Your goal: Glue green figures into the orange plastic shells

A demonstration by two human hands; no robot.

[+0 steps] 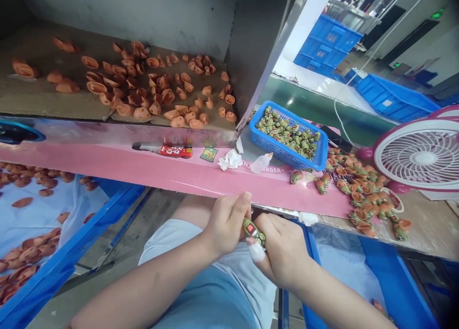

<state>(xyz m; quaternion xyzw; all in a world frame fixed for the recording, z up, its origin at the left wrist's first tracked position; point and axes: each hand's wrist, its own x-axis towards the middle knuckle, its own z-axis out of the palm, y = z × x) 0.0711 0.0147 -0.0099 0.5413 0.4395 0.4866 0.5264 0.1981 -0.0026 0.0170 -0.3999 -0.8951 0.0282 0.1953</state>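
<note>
In front of my lap, a small green toy figurine point(254, 231) with a red mouth and round eyes sits between my two hands. My right hand point(283, 245), its thumb wrapped in white tape, is closed around the figurine's lower end. My left hand point(228, 224) is also closed, its fingers pressed together against the other end and hiding that part. Whether an orange piece is held there too, I cannot tell. Beyond my hands, a blue basket point(255, 134) holds many green figurines. Figurines joined with orange shells point(366, 200) lie heaped to the right.
Loose orange shells point(132, 85) lie on cardboard inside a grey booth. A small white squeeze bottle point(261, 163), crumpled tissue point(230, 160) and a red-labelled marker point(175, 151) lie on the pink bench. A fan point(423, 157) stands right. Blue crates point(118, 200) flank my legs.
</note>
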